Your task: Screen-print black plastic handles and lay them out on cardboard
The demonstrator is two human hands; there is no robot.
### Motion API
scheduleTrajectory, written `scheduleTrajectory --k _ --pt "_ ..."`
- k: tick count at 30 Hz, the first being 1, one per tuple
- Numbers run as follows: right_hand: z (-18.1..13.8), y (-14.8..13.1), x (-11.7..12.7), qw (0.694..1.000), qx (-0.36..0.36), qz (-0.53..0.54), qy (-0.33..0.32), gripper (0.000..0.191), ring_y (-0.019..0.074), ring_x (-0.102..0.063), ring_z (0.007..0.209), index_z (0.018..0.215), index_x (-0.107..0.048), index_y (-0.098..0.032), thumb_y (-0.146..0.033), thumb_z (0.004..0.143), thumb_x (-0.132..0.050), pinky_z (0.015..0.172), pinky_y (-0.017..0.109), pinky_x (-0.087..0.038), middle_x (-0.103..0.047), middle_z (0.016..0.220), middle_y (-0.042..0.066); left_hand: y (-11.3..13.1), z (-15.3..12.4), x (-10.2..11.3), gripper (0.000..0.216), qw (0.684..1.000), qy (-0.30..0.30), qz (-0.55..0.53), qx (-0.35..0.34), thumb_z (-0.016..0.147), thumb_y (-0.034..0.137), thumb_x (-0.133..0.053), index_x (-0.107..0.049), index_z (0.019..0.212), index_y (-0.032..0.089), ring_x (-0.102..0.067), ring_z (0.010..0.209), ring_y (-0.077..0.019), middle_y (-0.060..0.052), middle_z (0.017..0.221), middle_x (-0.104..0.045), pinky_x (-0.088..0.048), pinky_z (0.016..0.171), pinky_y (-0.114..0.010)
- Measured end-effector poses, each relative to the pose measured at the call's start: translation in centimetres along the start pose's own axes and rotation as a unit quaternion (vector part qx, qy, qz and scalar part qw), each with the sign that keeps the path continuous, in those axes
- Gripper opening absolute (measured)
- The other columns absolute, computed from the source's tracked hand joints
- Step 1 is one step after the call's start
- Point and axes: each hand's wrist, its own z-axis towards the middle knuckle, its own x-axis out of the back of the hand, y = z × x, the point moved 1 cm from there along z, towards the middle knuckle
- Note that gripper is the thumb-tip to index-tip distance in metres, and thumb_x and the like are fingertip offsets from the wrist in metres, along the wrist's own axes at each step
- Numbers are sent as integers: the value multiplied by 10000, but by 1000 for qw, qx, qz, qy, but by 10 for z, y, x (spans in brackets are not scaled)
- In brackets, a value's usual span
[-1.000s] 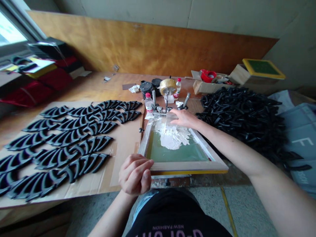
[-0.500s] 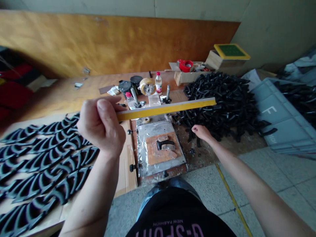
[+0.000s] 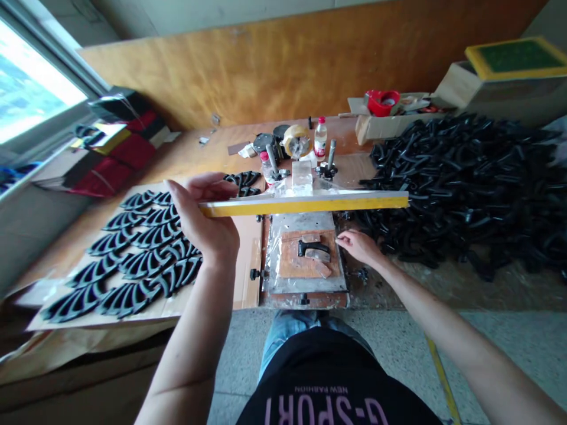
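My left hand (image 3: 206, 218) grips the left end of a yellow screen-printing frame (image 3: 305, 205), seen edge-on and raised above the work plate. Its fingers are partly hidden behind the frame. Beneath, a single black curved handle part (image 3: 314, 248) lies in a fixture on a brown board (image 3: 290, 268), which rests on a grey metal plate (image 3: 279, 221). My right hand (image 3: 357, 245) is at the right edge of that plate, beside the board and apart from the handle part. Its fingers are pinched together, and anything between them is too small to make out.
To the right is a large heap of black handle parts (image 3: 438, 189). Rows of similar parts (image 3: 146, 248) lie on cardboard at the left. Behind the plate stand a bottle (image 3: 320, 139), a tape roll (image 3: 296, 141) and metal posts (image 3: 331, 154). A carton (image 3: 398, 127) holds a red tape dispenser (image 3: 381, 103).
The view has swung left, bringing in the window. My right hand has moved from the heap's edge to the plate's right edge. My left hand still holds up the frame, its grip looser.
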Motion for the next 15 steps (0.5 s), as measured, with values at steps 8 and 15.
scheduleTrajectory --k 8,15 --pt "12 -70 -36 998 -10 -67 -12 226 236 -616 976 1029 -589 -122 -278 957 -442 833 315 -435 -658 1032 160 -15 4 12 367 1000 18 -8 -16 988 431 -295 -502 1066 137 -631 948 -108 -31 966 -626 -493 786 -252" --pt "-20 -133 -36 990 -9 49 130 220 228 -598 937 984 -563 -159 -288 974 -385 817 321 -453 -645 977 122 -63 -161 35 484 832 -197 23 518 805 540 -619 -602 1117 170 -657 843 -195 -96 958 -682 -533 641 -278"
